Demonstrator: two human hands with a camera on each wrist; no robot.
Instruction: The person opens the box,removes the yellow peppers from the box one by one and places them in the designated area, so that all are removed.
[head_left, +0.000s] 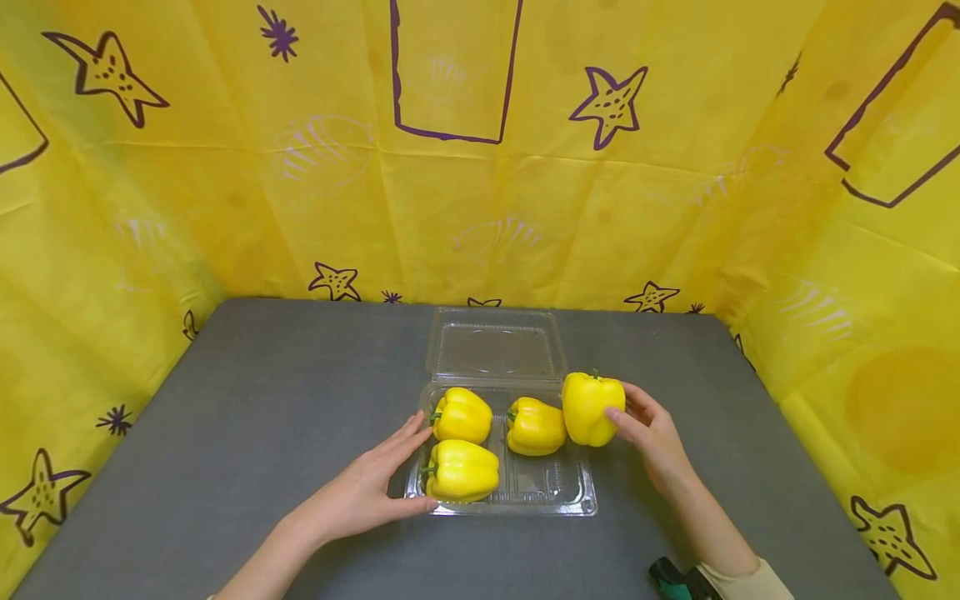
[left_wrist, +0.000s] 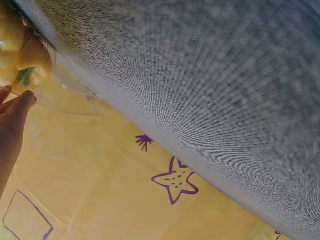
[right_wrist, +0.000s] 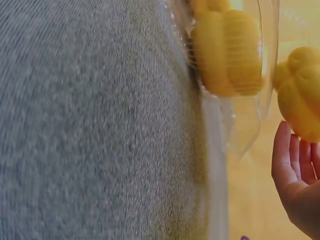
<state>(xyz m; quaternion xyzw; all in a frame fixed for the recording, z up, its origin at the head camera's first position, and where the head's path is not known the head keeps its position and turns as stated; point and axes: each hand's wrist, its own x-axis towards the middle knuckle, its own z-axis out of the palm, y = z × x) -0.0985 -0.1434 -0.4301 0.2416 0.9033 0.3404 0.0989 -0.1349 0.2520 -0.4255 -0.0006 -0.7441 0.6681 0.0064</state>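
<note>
Head view: a black-and-green object (head_left: 675, 581), cut off at five o'clock. Left wrist view: rounded yellow bell peppers (left_wrist: 11, 45), blurred, cropped at ten o'clock.

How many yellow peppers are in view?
4: rear-left pepper, front-left pepper and rear-right pepper in the clear container; one held pepper in the right hand. None appears hidden.

The head view is brightly and evenly lit, though the prints on the curtain (head_left: 450, 192) are stretched towards its sides. Pale highlights are shown on the peppers (head_left: 462, 472), and glare is caught along the near rim of the box (head_left: 517, 507). Soft, faint shadows are left on the table (head_left: 262, 417). In both wrist views, colours are muted, the table's weave is smeared into streaks, and the peppers are blurred.
</note>
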